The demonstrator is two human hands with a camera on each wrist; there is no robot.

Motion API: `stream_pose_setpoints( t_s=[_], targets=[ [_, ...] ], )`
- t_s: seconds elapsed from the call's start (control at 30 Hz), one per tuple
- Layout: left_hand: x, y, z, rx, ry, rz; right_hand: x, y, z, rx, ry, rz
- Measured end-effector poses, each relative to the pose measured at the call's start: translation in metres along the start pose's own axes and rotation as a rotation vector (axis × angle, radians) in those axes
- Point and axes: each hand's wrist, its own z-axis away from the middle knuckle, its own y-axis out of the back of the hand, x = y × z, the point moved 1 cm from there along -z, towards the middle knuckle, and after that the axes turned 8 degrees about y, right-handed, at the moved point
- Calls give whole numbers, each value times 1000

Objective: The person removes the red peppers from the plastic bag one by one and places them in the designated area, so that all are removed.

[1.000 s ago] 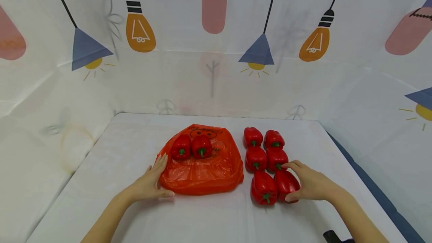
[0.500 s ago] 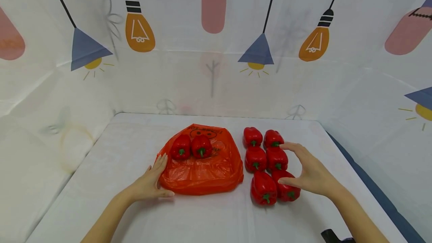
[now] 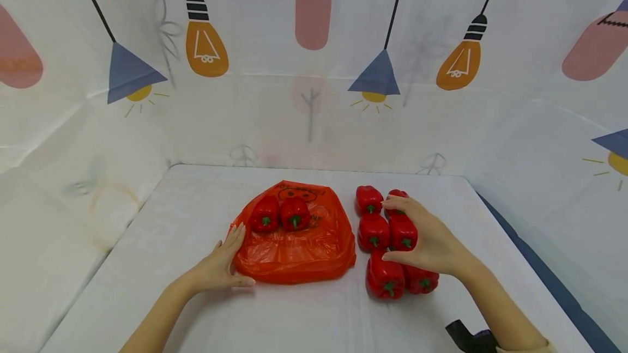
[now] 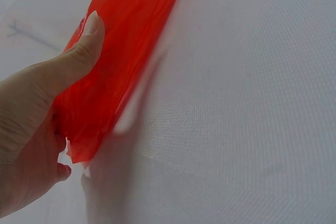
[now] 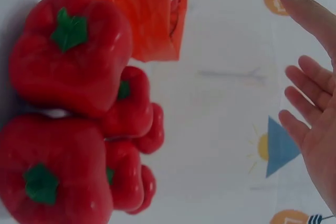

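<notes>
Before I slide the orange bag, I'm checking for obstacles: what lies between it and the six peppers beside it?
Only a narrow, bare strip of white table separates the orange bag from the nearest pepper in the head view.

backdrop (image 3: 235, 108): white, creased, blue lamps (image 3: 376, 72), orange bulbs (image 3: 207, 53) | table (image 3: 294, 317): white | blue strip (image 3: 550, 282): beyond table's right edge

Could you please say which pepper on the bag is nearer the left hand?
The left pepper on the bag; the right one sits farther from the left hand.
</notes>
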Motion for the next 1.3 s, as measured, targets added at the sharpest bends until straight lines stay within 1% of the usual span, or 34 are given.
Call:
stream_pose_setpoints(
  t_s=[0.27,0.5,0.63,0.83,1.03,1.2,1.3],
  targets=[
    [-1,0,1,3,-5,7,-14,-8,-25,-29,18,-60],
    [2,0,-1,13,-16,-1,-23,-22,-44,-43,79,-60],
    [2,0,-1,7,-10,2,-27,-31,-54,-63,69,-72],
    [2,1,1,22,5,3,-30,-42,-74,-77,74,-117],
    [3,1,1,26,-2,-4,-36,-52,-92,-118,30,-158],
    [5,1,2,29,-5,1,-37,-61,-104,-127,74,-186],
    [6,2,2,29,1,9,-37,-65,-111,-122,116,-190]
  ],
)
